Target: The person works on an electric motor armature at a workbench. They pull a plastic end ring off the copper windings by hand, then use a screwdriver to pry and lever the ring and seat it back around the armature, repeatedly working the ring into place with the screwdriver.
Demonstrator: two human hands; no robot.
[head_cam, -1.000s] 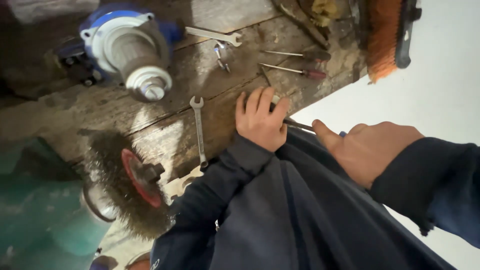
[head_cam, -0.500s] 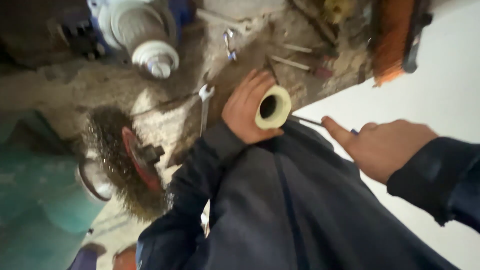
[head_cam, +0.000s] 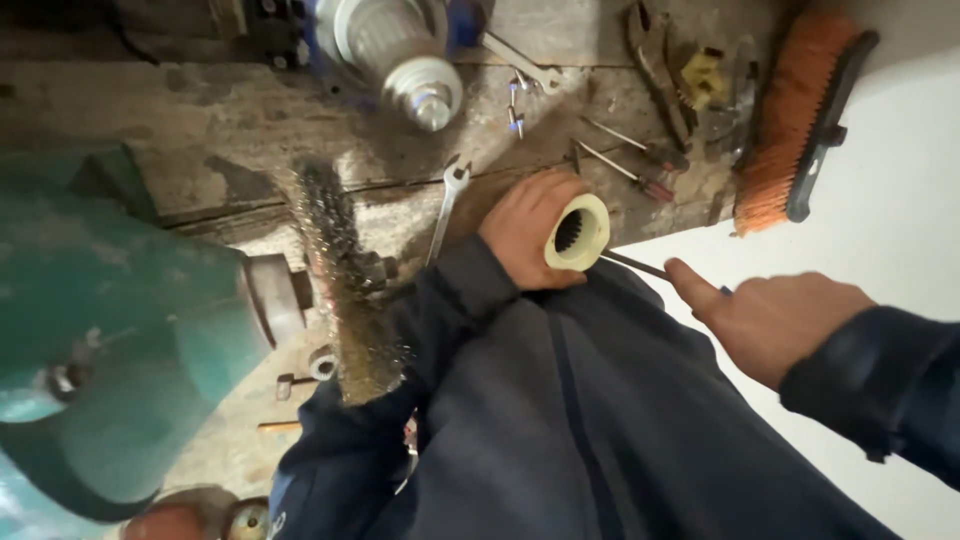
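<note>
My left hand [head_cam: 528, 228] grips a pale yellow ring-shaped part [head_cam: 578, 232] with a toothed bore, held up near the edge of a worn wooden bench [head_cam: 200, 120]. My right hand [head_cam: 775, 318] holds a thin metal tool [head_cam: 635, 265] by its handle, its tip reaching the yellow part. Both sleeves are dark blue.
A green bench grinder [head_cam: 110, 330] with a wire wheel [head_cam: 340, 280] stands at the left. On the bench lie an open-end wrench [head_cam: 447, 205], screwdrivers [head_cam: 630, 170], pliers [head_cam: 655, 60], an orange-bristled brush [head_cam: 795, 115] and a blue-and-silver motor unit [head_cam: 400, 50].
The view has swung left, bringing the green grinder in. My left hand has lifted the yellow part off the bench and turned its bore toward me; my right hand stays beside it.
</note>
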